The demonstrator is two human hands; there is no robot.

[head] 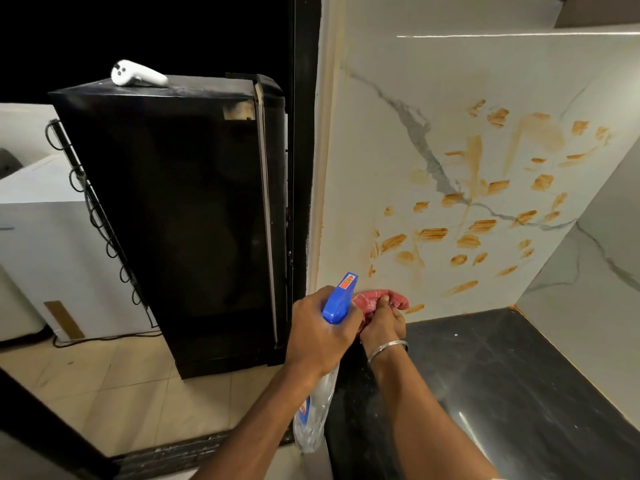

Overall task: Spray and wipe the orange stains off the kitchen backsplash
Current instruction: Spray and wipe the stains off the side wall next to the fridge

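Well, from where I stand the person has both hands low at the foot of the backsplash (pixel 381 150), at about 6 o'clock of the stained patch. The left hand (pixel 320 336) is wrapped round the neck of the spray bottle (pixel 337 299), its blue nozzle aimed up toward 1 o'clock. The right hand (pixel 382 323), with a metal bangle (pixel 387 348) on the wrist, clutches a bunched red cloth (pixel 379 297) close to the wall. I cannot tell whether the cloth touches the tile.

The orange stains (pixel 433 233), dark dabs and paler smears, fan out from the hands toward 12 to 2 o'clock, above the black countertop (pixel 502 375).

To my eye the spraying comes first. It would go best with the nozzle raised to the upper dabs and the cloth kept out of the mist, so the liquid runs down over the rest. Then wipe with the cloth opened flat, turning to a clean face so the orange does not spread, and catch drips before they reach the countertop.

As for writing, a red-orange sticker (pixel 348 281) sits on the nozzle, its marks too small to read. The blue-and-red bottle label (pixel 304 408) shows only cut-off letters, so I can name no brand.
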